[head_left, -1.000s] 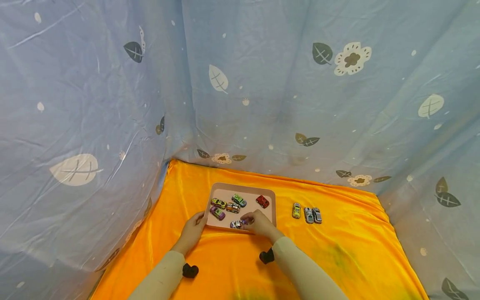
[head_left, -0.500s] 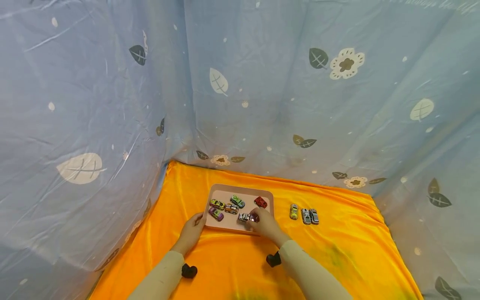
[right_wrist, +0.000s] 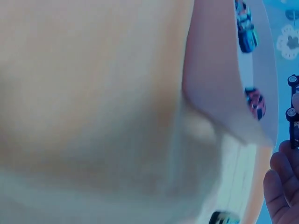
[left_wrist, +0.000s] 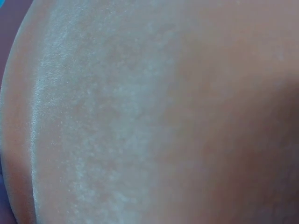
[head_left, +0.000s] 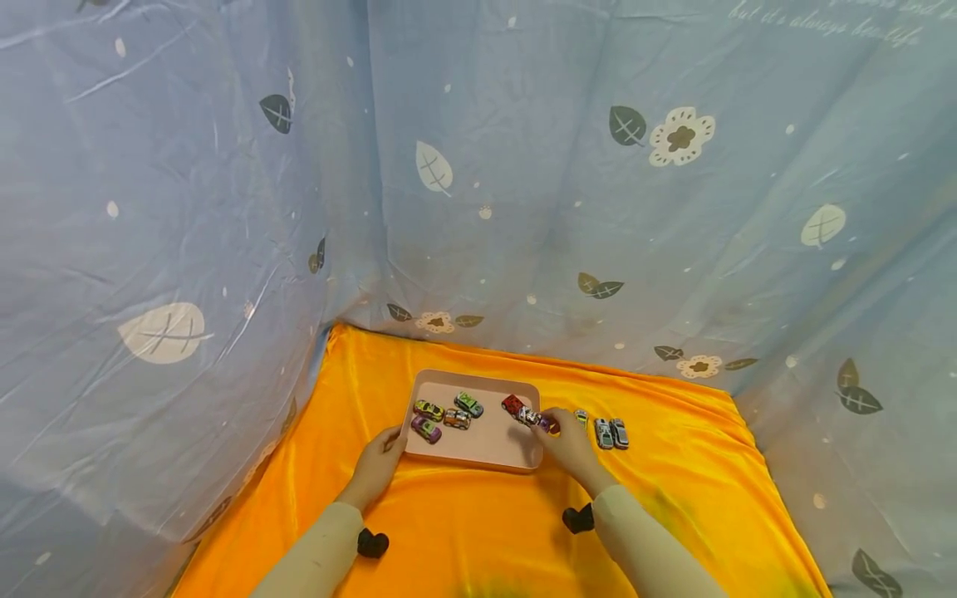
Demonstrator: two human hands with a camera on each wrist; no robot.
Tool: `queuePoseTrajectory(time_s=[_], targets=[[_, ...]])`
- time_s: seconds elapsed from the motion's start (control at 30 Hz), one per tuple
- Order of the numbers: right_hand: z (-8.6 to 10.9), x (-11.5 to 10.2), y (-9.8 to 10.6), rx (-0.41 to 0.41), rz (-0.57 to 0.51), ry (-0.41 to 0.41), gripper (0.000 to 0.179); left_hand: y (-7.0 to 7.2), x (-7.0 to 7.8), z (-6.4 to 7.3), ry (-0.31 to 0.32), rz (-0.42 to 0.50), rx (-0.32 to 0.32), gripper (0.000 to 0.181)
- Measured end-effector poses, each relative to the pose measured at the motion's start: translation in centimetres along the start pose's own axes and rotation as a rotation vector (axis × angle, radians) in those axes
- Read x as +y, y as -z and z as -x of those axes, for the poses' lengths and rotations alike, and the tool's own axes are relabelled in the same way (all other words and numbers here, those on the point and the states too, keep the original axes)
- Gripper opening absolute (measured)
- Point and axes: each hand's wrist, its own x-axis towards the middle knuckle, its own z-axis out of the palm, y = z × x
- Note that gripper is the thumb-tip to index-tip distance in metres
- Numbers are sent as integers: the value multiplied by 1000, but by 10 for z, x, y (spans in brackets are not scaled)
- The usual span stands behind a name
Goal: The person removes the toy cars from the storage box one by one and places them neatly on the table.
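Note:
My left hand [head_left: 374, 467] grips the left rim of a shallow pink tray [head_left: 486, 448]. Over the tray's right side, my right hand [head_left: 570, 448] pinches a white and purple toy car [head_left: 529, 416]. In the right wrist view that toy car [right_wrist: 293, 112] shows its wheels, raised above the tray. A red toy car [head_left: 512, 404] lies behind it and is partly covered in the head view. At the tray's left stand a yellow toy car [head_left: 429, 409], a purple one [head_left: 426, 429], an orange one [head_left: 457, 419] and a green one [head_left: 468, 404].
Right of the tray, two silver toy cars [head_left: 611, 433] stand side by side on the orange cloth [head_left: 478, 531]. A yellow-green toy car [head_left: 581, 418] beside them is partly hidden by my right hand. Blue patterned curtains [head_left: 508, 208] enclose the back and sides.
My right hand has lifted the white and purple toy car from the tray's front and carried it right, to the right rim. My left hand stays on the tray.

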Motion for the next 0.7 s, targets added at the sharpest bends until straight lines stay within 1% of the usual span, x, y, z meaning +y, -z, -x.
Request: queuePoseTrajectory(time_s=[0.17, 0.43, 0.53, 0.7], targets=[[8, 12, 9, 24, -1, -59, 29, -1, -1, -1, -7, -8, 9, 49], [18, 45, 15, 50, 6, -131, 34, -4, 0, 3, -12, -13, 17, 48], [22, 54, 16, 61, -3, -140, 34, -4, 0, 4, -12, -24, 20, 48], [28, 65, 18, 76, 16, -136, 32, -4, 1, 3, -11, -34, 18, 50]])
